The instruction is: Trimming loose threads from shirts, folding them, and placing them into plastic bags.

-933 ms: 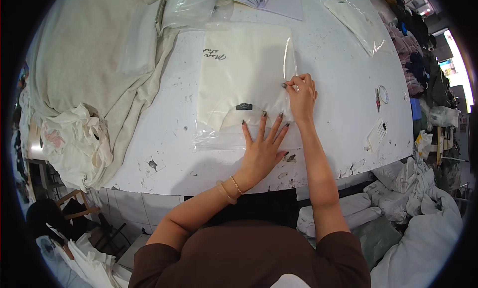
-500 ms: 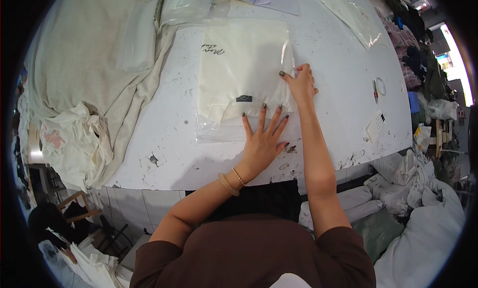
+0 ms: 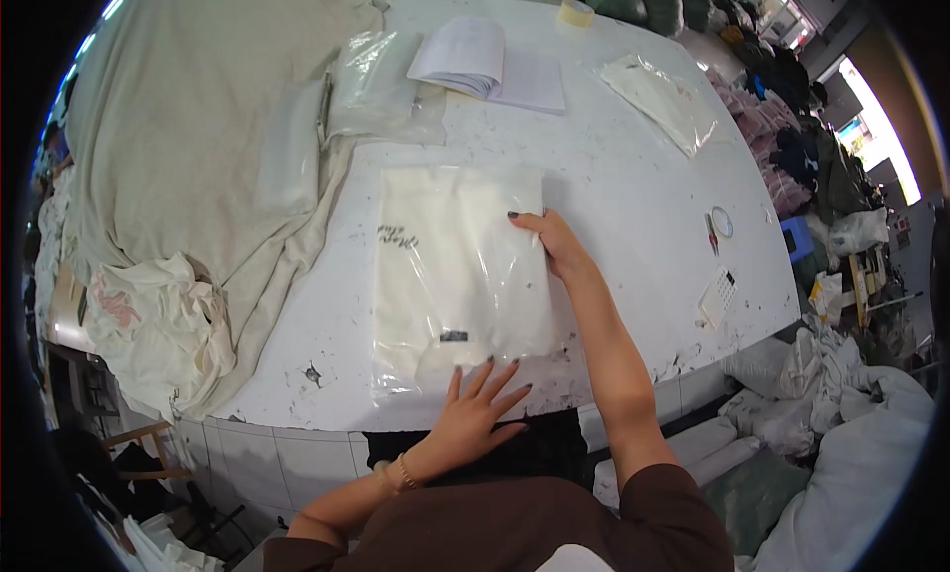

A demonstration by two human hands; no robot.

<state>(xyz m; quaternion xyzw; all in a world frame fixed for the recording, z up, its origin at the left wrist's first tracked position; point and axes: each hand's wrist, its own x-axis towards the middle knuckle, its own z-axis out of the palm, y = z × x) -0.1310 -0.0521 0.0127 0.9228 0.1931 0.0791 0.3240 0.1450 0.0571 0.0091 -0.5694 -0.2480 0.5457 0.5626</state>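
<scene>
A folded cream shirt [image 3: 450, 265] with a small dark neck label lies inside a clear plastic bag [image 3: 396, 382] near the table's front edge. My right hand [image 3: 552, 243] grips the bag's right side, its thumb on top and its other fingers hidden beneath. Over the bag's near edge, my left hand [image 3: 483, 412] has its fingers spread, with the tips at the plastic by the shirt collar. It holds nothing.
Beige cloth [image 3: 188, 127] covers the table's left side, with a crumpled white garment [image 3: 158, 320] in front. Clear bags [image 3: 376, 82] and an opened paper booklet [image 3: 465, 57] lie beyond. Another bagged garment [image 3: 663, 102], a tape roll [image 3: 577, 14] and a white card [image 3: 718, 297] lie farther off.
The bagged shirt has slid toward me, closer to the table's front edge. My right hand has closed on its side. My left hand has drawn back with it, and the view has shifted.
</scene>
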